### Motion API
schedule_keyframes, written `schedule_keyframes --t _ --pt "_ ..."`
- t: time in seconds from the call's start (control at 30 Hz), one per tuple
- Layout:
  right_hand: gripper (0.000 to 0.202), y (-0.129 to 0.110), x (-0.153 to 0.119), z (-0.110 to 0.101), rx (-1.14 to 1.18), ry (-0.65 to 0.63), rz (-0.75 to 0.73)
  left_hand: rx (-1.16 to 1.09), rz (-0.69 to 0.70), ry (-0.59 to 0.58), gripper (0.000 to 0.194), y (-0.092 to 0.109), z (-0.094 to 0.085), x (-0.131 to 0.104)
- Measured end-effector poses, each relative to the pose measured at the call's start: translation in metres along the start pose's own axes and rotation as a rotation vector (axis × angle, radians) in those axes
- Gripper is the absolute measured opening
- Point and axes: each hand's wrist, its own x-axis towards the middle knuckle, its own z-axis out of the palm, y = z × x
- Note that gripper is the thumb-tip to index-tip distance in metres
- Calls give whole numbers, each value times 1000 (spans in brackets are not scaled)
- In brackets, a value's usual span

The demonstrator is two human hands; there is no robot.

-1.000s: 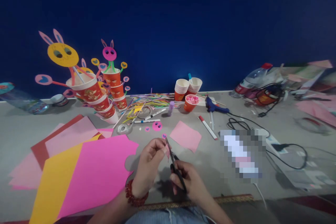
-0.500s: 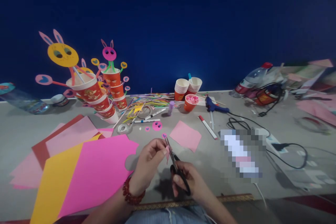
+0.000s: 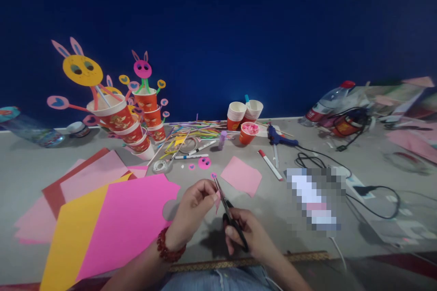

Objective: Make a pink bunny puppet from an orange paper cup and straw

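Observation:
Near the table's front edge, my left hand (image 3: 197, 207) pinches a small piece of pink paper (image 3: 217, 200) between thumb and fingers. My right hand (image 3: 247, 232) grips black-handled scissors (image 3: 235, 227), their blades pointing up and left against the pink piece. Just beyond the blade tips lies a small pink disc with a blue mark (image 3: 213, 175). A pink face cutout with two dark eyes (image 3: 205, 163) rests a little further back. To the right of the blades lies a square of light pink paper (image 3: 241, 176).
Pink, yellow and red sheets (image 3: 126, 223) spread at left, below stacked cup figures (image 3: 116, 116). Pens, tape and coloured sticks (image 3: 201, 134) lie at the back. A cup of pink scraps (image 3: 249, 132), a glue gun (image 3: 282, 137), cables, and a blurred-out device (image 3: 314, 200) are at right.
Both hands stay almost in place. The scissor blades look closer together around the pink piece, and my left wrist has shifted slightly left.

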Motion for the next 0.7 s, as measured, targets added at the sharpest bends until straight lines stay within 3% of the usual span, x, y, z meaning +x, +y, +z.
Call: schedule_keyframes --t 0.7 --pt "60 2 0 -2 -28 41 20 41 -52 -26 29 6 -2 2"
